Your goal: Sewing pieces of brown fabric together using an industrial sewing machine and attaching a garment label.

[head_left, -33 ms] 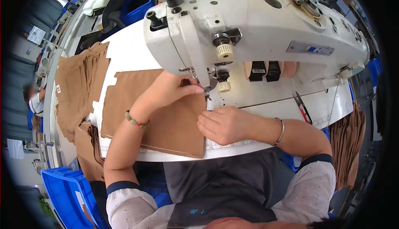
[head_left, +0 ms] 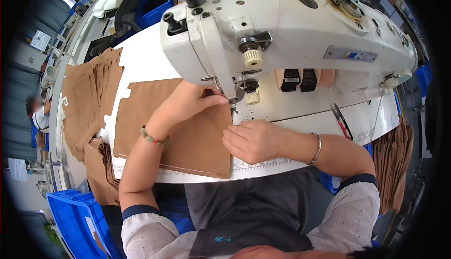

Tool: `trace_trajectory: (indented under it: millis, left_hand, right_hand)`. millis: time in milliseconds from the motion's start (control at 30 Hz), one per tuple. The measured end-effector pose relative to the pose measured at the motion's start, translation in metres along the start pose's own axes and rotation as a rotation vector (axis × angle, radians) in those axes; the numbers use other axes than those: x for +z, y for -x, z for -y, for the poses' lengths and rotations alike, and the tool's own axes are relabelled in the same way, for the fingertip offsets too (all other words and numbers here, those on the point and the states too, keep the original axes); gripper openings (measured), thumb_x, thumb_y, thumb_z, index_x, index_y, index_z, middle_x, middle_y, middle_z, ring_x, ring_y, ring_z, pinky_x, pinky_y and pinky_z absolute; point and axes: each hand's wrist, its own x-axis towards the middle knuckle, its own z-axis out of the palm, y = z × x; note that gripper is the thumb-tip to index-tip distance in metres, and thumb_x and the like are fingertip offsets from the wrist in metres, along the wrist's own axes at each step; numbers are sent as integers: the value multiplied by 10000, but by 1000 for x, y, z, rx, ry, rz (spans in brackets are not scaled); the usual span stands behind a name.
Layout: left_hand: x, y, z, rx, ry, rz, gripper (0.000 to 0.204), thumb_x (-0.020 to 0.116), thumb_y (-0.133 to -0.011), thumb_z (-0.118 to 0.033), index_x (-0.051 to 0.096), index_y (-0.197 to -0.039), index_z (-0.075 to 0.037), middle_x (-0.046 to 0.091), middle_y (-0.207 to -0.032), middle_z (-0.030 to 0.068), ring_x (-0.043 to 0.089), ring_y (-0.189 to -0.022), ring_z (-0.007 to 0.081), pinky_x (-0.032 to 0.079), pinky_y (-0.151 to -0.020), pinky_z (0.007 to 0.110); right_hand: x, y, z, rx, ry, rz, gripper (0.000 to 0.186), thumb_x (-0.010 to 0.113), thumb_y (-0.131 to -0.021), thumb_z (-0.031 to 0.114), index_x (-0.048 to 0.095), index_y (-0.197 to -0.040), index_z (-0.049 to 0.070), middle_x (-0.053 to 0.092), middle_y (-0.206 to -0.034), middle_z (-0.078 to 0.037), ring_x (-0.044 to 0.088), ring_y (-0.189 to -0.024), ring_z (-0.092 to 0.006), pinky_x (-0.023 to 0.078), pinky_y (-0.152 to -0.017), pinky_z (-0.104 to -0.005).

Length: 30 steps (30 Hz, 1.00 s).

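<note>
Lying flat on the smooth white tabletop, a matte brown cloth panel reached up to the needle area of the glossy white sewing machine, its notched edge to the left and a pale line along its lower border. The left hand rested on its upper part, thumb stretched toward the presser foot; the fingertips were partly hidden, so whether they pinched the cloth could not be told. The right hand curled loosely at the panel's right edge, fingers bent together, and whether cloth was caught between them could not be told either. Rounded beads circled the left wrist, a thin metal bangle the right. Slim snips with red on the handle lay farther right; layered brown pieces fanned out leftward.
</note>
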Motion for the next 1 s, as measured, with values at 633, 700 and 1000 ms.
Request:
trace_trajectory:
  millis: [633, 700, 1000]
  left_hand:
    - [1, 3, -6, -26, 25, -113, 209, 884, -755, -69, 699, -841, -25, 688, -792, 10, 592, -741, 93, 489, -665, 281]
    - [0, 3, -6, 24, -108, -158, 224, 893, -747, -91, 696, -832, -26, 685, -782, 23, 590, -725, 105, 486, -651, 285]
    - [0, -1, 3, 148, -198, -169, 200, 825, -842, -110, 662, -859, 7, 639, -749, 55, 548, -687, 166, 473, -635, 327]
  right_hand:
    - [-6, -7, -1, 81, -64, 183, 174, 680, -778, 96, 711, -919, -1, 724, -948, -125, 723, -864, -221, 589, -706, -291]
    - [-6, -6, -2, 82, -72, 176, 174, 681, -777, 93, 712, -920, -2, 724, -948, -124, 724, -862, -219, 590, -704, -289]
    - [-1, -9, -7, 83, -105, 66, 148, 684, -711, 71, 656, -837, -2, 662, -858, -95, 661, -768, -194, 560, -629, -281]
